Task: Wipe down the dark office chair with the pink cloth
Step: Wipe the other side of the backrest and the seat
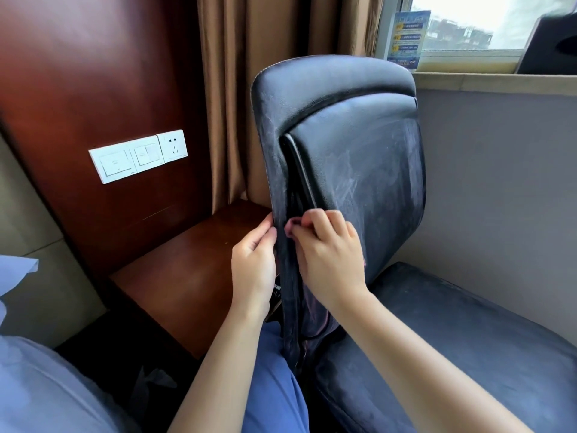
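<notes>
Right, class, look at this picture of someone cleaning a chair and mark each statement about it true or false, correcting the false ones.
1. The right hand holds a pink cloth against the chair back. True.
2. The left hand rests on the seat. False: it grips the left edge of the chair back.
3. The chair back shows pale dusty streaks. True.
4. The switch panel is on the windowsill. False: it is on the dark wood wall panel, left of the chair.
5. The curtain covers the whole window. False: the window is uncovered.
</notes>
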### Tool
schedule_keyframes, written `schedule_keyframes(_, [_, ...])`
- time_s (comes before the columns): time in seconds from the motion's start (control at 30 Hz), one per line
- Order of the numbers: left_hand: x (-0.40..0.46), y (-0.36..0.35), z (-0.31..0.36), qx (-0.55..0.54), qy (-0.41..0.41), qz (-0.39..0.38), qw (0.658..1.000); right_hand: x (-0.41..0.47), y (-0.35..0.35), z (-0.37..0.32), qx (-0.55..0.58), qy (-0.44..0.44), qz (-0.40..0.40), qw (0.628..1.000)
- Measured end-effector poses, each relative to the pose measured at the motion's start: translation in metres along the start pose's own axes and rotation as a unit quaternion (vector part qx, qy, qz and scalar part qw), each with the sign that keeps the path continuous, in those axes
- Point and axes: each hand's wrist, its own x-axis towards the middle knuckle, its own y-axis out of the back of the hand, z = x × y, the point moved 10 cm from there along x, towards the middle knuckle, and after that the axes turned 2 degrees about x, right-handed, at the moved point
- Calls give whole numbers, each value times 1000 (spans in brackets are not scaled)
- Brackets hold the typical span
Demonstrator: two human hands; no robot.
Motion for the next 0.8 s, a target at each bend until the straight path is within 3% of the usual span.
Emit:
schedule_keyframes(0.13, [-4, -6, 5, -15, -6, -26, 1000, 29, 14, 5, 14, -16, 48, 999])
schedule_keyframes(0.33, [-3, -3, 7, -18, -3, -20, 1000, -14, -7, -2, -25, -14, -21, 999])
schedule_keyframes(0.5, [-7, -9, 8, -36, -2, -40, 999, 21, 9, 6, -7, -39, 28, 999])
schedule_keyframes(0.8, [-10, -7, 12, -45, 14, -33, 998, -10, -9, 1, -19, -30, -10, 999])
